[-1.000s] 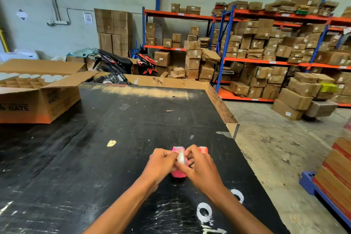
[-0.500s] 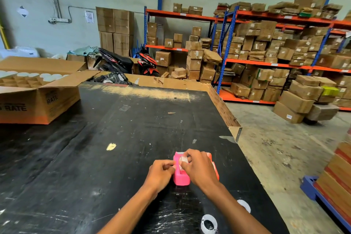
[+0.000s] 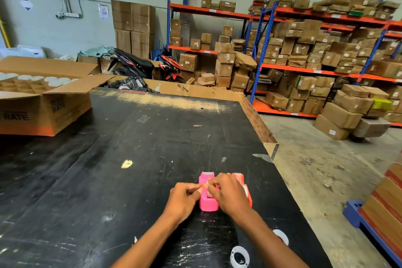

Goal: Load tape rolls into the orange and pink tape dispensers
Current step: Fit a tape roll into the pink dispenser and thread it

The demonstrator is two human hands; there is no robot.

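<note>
A pink tape dispenser [image 3: 207, 204] stands on the black table [image 3: 152, 148] near its front right. Right behind it on the right is an orange dispenser [image 3: 244, 189] with a tape roll in it, mostly hidden by my right hand [image 3: 228, 193]. My right hand lies over the top of the pink dispenser, fingers pinching at the tape there. My left hand [image 3: 185, 196] meets it from the left, fingertips pinched at the same spot. Two loose tape rolls lie nearer me, one [image 3: 239, 255] and another [image 3: 281, 236] half hidden by my right forearm.
An open cardboard box [image 3: 45, 106] with white cups stands at the table's far left. The table's right edge [image 3: 261, 130] drops to a concrete floor. Shelves of cartons fill the back right. A blue pallet [image 3: 359, 217] with stacked boxes is at the right.
The pink dispenser now rests on the table rather than held up between my hands. My right hand has shifted over its top, and both hands pinch at the tape.
</note>
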